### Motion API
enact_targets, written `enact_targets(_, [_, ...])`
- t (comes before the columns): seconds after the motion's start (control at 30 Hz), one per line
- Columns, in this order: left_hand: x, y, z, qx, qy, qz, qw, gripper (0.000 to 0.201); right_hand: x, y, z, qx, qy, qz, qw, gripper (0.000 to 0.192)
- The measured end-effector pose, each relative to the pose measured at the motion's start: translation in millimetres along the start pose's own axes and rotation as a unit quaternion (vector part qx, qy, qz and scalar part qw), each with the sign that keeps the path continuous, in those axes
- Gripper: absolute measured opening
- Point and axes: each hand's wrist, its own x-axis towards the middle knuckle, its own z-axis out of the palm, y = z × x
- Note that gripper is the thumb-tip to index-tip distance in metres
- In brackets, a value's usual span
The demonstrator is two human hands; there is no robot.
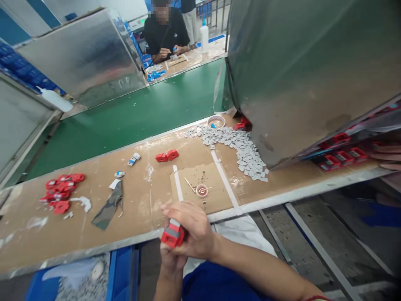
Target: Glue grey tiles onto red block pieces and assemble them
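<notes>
Close in front of my body, a red plastic part [171,237] with a grey strip across it is held between my two hands. My right hand [197,230] wraps over it from above and the right, fingers bent. Beneath, my left hand [171,260] grips it from below; most of its fingers are hidden. Just beyond the hands lies a cardboard sheet [216,200] taped to the bench. On it sit a small round dish [201,190] with white paste and a thin stick [189,184] beside it.
Many flat grey pieces [247,154] spread along the right, near a tape roll [216,122]. Red parts [61,190] pile at the left by a grey cloth [109,207]. A green conveyor belt [125,121] runs behind. A metal panel [313,75] stands right; a co-worker [166,33] sits opposite.
</notes>
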Motion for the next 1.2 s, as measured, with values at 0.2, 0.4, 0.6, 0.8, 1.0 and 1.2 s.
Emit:
enact_targets(0.2, [0, 0, 7.9, 0.041, -0.005, 0.025, 0.999, 0.055, 1, 0, -1, -0.009, 0.014, 0.000, 1.000, 0.044])
enact_targets(0.4, [1, 2, 10.7, 0.018, -0.072, 0.024, 0.997, 0.058, 2, 1, -3, -0.006, 0.022, -0.001, 1.000, 0.045])
enact_targets(0.6, [1, 19, 37.5, 0.030, -0.137, -0.012, 0.990, 0.065, -7, 6, -6, 0.021, 0.025, 0.014, 0.999, 0.049])
enact_targets(0.8, [-2, 13, 49.4, 0.030, -0.154, 0.004, 0.988, 0.062, -15, 7, -14, 0.042, 0.008, 0.017, 0.999, 0.053])
enact_targets(1.0, [-5, 15, 60.0, 0.002, -0.167, 0.008, 0.986, 0.057, -16, 6, -20, 0.027, 0.005, 0.013, 1.000, 0.052])
enact_targets(1.2, [-4, 17, 62.6, -0.003, -0.179, 0.020, 0.984, 0.052, -17, 4, -23, 0.036, 0.006, 0.013, 0.999, 0.059])
